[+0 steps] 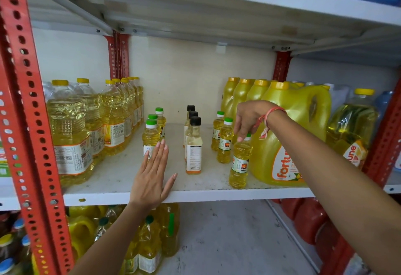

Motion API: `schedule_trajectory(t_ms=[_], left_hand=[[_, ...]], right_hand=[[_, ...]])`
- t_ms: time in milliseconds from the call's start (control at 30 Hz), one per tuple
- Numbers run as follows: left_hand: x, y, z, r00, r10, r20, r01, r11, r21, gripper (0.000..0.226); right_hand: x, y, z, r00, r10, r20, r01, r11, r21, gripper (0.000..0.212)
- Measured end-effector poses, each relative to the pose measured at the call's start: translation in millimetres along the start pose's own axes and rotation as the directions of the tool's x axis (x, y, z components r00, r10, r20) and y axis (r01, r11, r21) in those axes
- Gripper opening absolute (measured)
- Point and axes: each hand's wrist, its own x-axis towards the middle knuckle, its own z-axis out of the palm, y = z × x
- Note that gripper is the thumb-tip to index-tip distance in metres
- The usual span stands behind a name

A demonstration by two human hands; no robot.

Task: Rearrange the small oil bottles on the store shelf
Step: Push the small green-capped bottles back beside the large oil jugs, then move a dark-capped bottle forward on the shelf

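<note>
Small oil bottles stand in three short rows on the white shelf [112, 179]. The left row has green caps, its front bottle [150, 138] just beyond my left hand [152, 177], which lies flat with fingers apart, fingertips at that bottle's label. The middle row has black caps, led by a paler bottle [193, 151]. The right row has green caps; my right hand [249, 118] pinches the cap of its front bottle [240, 164], which stands upright near the shelf's front edge.
Large clear oil bottles [71, 131] fill the shelf's left side. Big yellow jugs [288, 135] crowd the right, close to my right wrist. A red perforated upright [28, 101] frames the left. More bottles stand on the floor below; another shelf hangs overhead.
</note>
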Motion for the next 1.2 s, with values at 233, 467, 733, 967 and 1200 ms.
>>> schedule_trajectory(t_ms=[233,467,733,967,1200], left_hand=[[-9,-32,-7,1.0,-0.001,-0.022,0.001,1.0,0.028,0.076],[-11,-34,0,0.999,0.023,-0.047,-0.021,0.999,0.038,0.075],[-10,-35,2,0.998,0.021,-0.064,-0.019,0.999,0.036,0.074],[-11,-33,1,0.998,0.021,-0.067,-0.02,1.0,0.02,0.074],[-11,-32,-1,0.998,0.013,-0.065,-0.012,1.0,0.019,0.073]], right_hand=[[19,-43,-6,0.953,-0.079,-0.291,0.103,0.992,0.069,0.059],[50,-88,3,0.922,-0.123,-0.367,0.142,0.99,0.024,0.046],[64,-94,-5,0.942,-0.12,-0.313,0.125,0.992,-0.004,0.031],[59,-94,-11,0.972,-0.174,-0.158,0.188,0.979,0.078,0.037],[65,-92,-5,0.969,-0.174,-0.176,0.192,0.977,0.09,0.041]])
